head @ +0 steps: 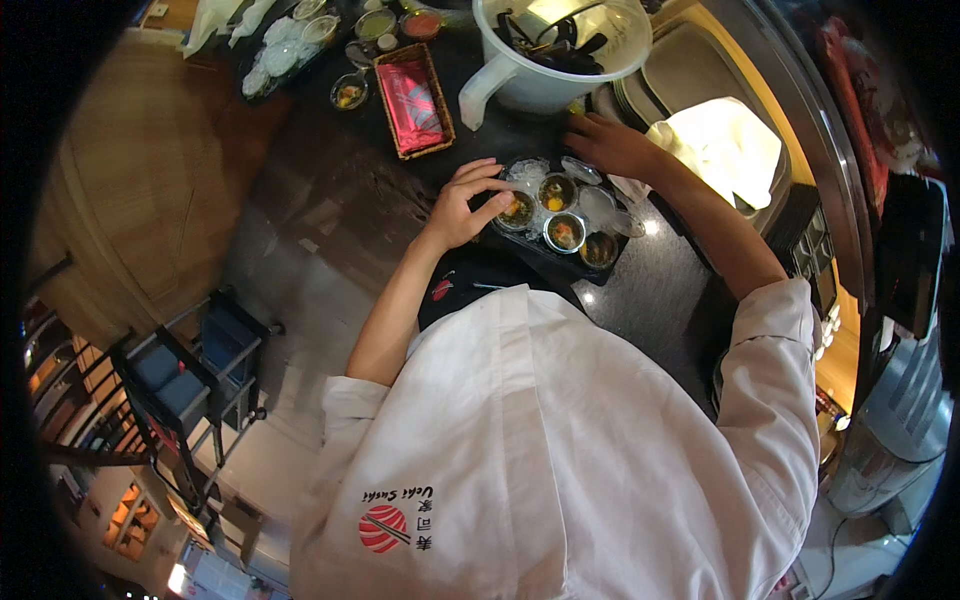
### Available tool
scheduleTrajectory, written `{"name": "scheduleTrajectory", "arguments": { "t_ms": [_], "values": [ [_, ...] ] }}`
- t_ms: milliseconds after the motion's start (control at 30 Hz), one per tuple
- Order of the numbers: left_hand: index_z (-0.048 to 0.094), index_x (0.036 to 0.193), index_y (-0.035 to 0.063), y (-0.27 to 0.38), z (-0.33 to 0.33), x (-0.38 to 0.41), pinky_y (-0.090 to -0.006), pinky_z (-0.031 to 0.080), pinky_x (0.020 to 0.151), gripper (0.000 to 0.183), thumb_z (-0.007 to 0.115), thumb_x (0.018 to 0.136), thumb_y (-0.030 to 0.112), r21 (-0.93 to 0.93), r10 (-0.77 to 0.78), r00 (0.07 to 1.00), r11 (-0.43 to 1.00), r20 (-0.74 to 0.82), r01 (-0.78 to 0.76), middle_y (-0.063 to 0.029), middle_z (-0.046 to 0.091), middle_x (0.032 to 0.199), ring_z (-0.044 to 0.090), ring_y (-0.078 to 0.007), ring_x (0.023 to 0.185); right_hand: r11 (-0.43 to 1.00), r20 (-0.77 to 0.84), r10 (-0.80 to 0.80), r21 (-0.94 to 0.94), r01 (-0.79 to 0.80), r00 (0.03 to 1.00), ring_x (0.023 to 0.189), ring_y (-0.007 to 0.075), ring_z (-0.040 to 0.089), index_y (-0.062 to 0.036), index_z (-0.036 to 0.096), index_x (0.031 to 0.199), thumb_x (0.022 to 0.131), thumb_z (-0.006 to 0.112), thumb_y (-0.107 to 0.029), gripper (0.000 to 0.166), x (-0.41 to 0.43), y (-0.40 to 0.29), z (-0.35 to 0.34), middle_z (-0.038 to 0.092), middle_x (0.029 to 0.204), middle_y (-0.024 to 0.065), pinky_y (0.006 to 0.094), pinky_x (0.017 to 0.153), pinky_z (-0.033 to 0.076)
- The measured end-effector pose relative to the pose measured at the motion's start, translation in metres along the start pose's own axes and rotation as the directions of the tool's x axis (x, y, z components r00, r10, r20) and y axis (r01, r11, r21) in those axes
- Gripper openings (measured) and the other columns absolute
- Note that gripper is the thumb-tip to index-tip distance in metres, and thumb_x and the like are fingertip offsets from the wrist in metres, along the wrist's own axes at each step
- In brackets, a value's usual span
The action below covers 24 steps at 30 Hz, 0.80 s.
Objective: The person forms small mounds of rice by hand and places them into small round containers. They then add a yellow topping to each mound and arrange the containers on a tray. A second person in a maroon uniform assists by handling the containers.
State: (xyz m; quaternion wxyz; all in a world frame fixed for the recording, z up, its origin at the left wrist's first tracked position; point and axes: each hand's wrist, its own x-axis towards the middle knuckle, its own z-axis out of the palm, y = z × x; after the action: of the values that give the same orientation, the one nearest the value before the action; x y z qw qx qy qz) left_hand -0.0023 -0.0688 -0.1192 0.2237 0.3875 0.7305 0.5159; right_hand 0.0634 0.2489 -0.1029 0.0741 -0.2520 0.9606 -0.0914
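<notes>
A dark tray (592, 274) of crushed ice (527, 174) holds several small round cups of garnished food, one of them a cup (564, 232) near the middle. My left hand (466, 204) reaches over the tray's left side, fingertips and thumb at the rim of the leftmost cup (516, 213); whether it grips the cup cannot be told. Beyond the tray's upper right edge, my right hand (600, 142) is beside the base of a large translucent plastic pitcher (525, 82), its fingertips partly in shadow. Clear lids (581, 171) lie at the tray's right part.
A wicker basket (450, 139) with red packets stands left of the pitcher, which contains black utensils. Farther left are a small cup (349, 91), sauce cups (421, 25) and another iced tray (279, 56). Right are stacked trays (697, 64) under a white cloth (720, 146).
</notes>
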Motion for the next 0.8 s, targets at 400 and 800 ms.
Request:
{"name": "scheduleTrajectory", "arguments": {
  "t_ms": [400, 800],
  "values": [
    [0.075, 0.103, 0.0039, -0.002, -0.001, 0.003, -0.0399, 0.038, 0.108, 0.026, 0.068, 0.089, 0.024, 0.002, -0.058, 0.998, 0.998, 0.005, 0.058, -0.0167, 0.066, 0.123, 0.052, -0.0291, 0.127, 0.926, 0.104, 0.206, 0.302, -0.228, 0.973, 0.094, 0.0388, 0.064, -0.0022, 0.057, 0.109, 0.087, 0.058, -0.013, 0.025, 0.019, -0.003, -0.009, 0.062, 0.101, 0.0204, 0.0466, 0.084, 0.05],
    [0.07, 0.094, 0.0015, -0.004, 0.003, 0.003, -0.0406, 0.043, 0.103, 0.02, 0.075, 0.084, 0.018, 0.005, -0.025, 0.999, 1.0, -0.048, 0.025, -0.0188, 0.066, 0.121, 0.056, -0.0303, 0.123, 0.703, -0.372, 0.674, 0.588, -0.4, 0.638, 0.082, 0.0208, 0.07, -0.0062, 0.07, 0.107, 0.088, 0.07, -0.008, 0.019, -0.042, -0.128, -0.106, 0.071, 0.098, 0.0097, 0.0313, 0.073, 0.056]
  ]
}}
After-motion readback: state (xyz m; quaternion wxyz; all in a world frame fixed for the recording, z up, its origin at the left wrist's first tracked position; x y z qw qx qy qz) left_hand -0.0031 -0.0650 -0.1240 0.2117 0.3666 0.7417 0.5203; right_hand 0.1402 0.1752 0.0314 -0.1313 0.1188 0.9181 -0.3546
